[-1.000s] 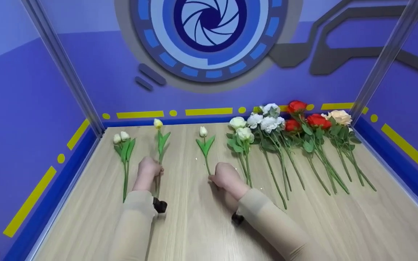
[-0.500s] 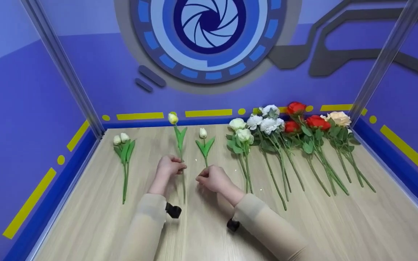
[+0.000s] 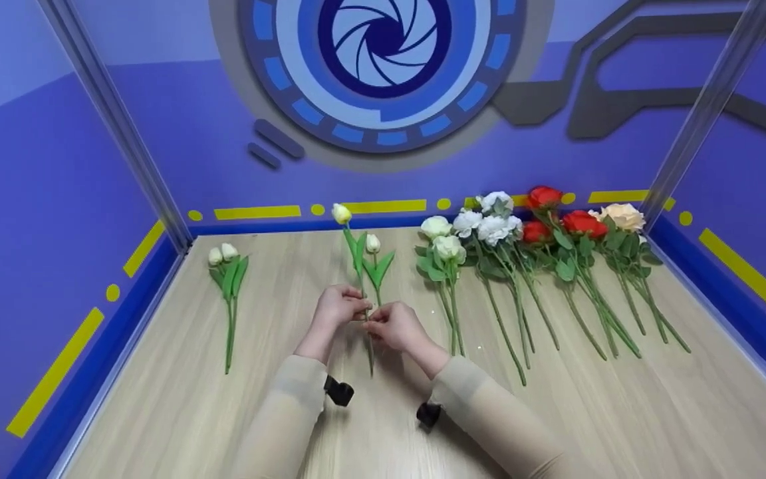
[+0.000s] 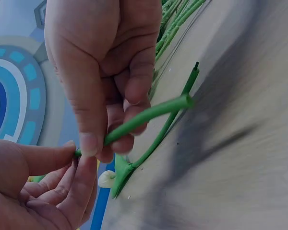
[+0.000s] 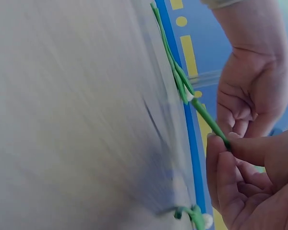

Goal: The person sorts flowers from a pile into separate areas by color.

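Both hands meet on the stem of one tulip (image 3: 341,213), whose yellowish-white bud points to the back wall. My left hand (image 3: 341,306) pinches the stem between thumb and fingers. Slightly lower, my right hand (image 3: 396,326) pinches the same stem, and its free green end (image 4: 151,113) sticks out past the fingers in the left wrist view. Just behind the hands lies a single white tulip (image 3: 373,243) with two green leaves; the right hand hides part of its stem in the head view. A pair of white tulips (image 3: 227,251) lies farther left.
Pale green roses (image 3: 449,247), white flowers (image 3: 493,228), red roses (image 3: 583,223) and peach blooms (image 3: 623,216) lie in a row along the right rear of the wooden table (image 3: 170,412). Blue-purple panels (image 3: 177,133) wall in the back and sides.
My left hand has carried the yellowish-white tulip rightward and raised it beside the single white one. The right hand has let go of the white tulip's stem and now pinches the carried tulip's stem.
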A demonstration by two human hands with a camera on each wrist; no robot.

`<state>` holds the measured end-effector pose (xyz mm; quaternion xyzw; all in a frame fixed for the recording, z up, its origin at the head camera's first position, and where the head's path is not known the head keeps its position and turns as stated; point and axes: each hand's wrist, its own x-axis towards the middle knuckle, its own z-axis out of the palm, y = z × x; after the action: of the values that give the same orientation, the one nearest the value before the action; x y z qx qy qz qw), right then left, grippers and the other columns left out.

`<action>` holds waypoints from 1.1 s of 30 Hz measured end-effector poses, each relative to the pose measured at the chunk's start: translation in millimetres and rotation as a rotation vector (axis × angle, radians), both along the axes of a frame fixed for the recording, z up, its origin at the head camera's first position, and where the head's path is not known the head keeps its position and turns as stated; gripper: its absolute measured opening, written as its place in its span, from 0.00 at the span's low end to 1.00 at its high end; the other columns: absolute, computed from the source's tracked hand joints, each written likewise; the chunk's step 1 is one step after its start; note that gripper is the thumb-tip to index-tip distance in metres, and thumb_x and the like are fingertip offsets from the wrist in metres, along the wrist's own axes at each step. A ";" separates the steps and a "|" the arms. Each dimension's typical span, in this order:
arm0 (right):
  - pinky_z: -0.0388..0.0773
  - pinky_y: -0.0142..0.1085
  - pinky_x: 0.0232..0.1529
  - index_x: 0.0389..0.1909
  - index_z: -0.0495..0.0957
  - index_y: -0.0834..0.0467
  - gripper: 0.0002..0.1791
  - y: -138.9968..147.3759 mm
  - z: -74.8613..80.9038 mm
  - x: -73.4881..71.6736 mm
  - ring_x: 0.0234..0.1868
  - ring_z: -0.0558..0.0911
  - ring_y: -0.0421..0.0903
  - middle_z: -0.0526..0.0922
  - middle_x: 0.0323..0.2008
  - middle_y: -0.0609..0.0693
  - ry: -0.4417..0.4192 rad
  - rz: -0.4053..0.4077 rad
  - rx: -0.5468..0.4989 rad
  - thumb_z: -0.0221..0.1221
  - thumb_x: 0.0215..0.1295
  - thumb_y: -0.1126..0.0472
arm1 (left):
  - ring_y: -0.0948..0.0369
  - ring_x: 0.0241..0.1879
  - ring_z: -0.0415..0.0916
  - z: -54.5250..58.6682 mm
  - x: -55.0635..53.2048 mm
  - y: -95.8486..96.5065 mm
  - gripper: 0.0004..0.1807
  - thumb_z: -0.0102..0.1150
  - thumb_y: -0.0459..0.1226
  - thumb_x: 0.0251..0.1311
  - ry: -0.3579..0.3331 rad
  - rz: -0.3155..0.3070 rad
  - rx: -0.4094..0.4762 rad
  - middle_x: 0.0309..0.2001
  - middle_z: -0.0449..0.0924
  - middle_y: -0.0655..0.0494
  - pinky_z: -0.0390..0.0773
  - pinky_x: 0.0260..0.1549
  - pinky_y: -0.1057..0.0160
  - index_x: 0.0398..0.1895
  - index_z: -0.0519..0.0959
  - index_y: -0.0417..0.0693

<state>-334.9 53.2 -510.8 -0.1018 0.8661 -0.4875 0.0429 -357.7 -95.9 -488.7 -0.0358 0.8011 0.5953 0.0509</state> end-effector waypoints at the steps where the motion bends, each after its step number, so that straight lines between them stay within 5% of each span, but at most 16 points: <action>1: 0.75 0.26 0.22 0.30 0.88 0.64 0.07 2.5 0.6 -1.3 0.19 0.78 0.34 0.90 0.26 0.55 -0.019 0.000 -0.003 0.68 0.65 0.64 | 0.62 0.28 0.83 -0.6 -0.7 -1.0 0.09 0.63 0.25 0.64 -0.003 -0.008 0.000 0.40 0.88 0.35 0.87 0.33 0.63 0.45 0.80 0.26; 6: 0.81 0.29 0.25 0.30 0.86 0.64 0.06 16.5 2.6 -9.7 0.21 0.82 0.37 0.89 0.27 0.53 -0.091 -0.034 0.015 0.68 0.65 0.66 | 0.62 0.28 0.82 -2.6 -2.8 -15.8 0.11 0.63 0.26 0.65 -0.019 0.039 -0.006 0.38 0.88 0.38 0.87 0.34 0.63 0.47 0.82 0.27; 11: 0.75 0.28 0.24 0.27 0.86 0.62 0.07 30.5 2.0 -16.0 0.21 0.79 0.37 0.87 0.22 0.48 -0.084 -0.065 0.120 0.68 0.65 0.65 | 0.63 0.29 0.80 -5.7 -5.1 -48.0 0.11 0.60 0.29 0.67 -0.015 0.111 -0.082 0.36 0.86 0.43 0.82 0.30 0.68 0.48 0.81 0.29; 20: 0.67 0.27 0.22 0.23 0.87 0.61 0.10 38.5 -3.6 -17.8 0.18 0.74 0.37 0.83 0.16 0.46 -0.072 -0.064 0.219 0.70 0.63 0.64 | 0.40 0.56 0.77 0.5 -1.2 -114.6 0.16 0.51 0.35 0.74 0.054 0.311 -0.411 0.55 0.80 0.32 0.76 0.58 0.45 0.55 0.77 0.31; 26: 0.70 0.26 0.23 0.22 0.87 0.61 0.09 38.4 -5.4 -17.0 0.17 0.75 0.37 0.85 0.16 0.49 -0.090 -0.065 0.229 0.71 0.62 0.64 | 0.30 0.67 0.61 2.8 0.8 -144.7 0.28 0.50 0.41 0.75 -0.079 0.456 -0.581 0.67 0.63 0.22 0.71 0.62 0.34 0.68 0.66 0.28; 33: 0.77 0.28 0.26 0.23 0.87 0.62 0.09 37.6 -4.9 -16.9 0.17 0.80 0.38 0.87 0.19 0.54 -0.127 -0.064 0.205 0.72 0.61 0.64 | 0.30 0.65 0.57 -8.1 6.9 -165.3 0.26 0.44 0.34 0.73 -0.222 0.468 -0.646 0.66 0.59 0.20 0.68 0.63 0.35 0.65 0.62 0.21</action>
<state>-351.8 90.8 -515.7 -0.0381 0.9098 -0.4029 0.0925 -350.8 -261.2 -496.9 -0.2950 0.9067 0.3012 -0.0138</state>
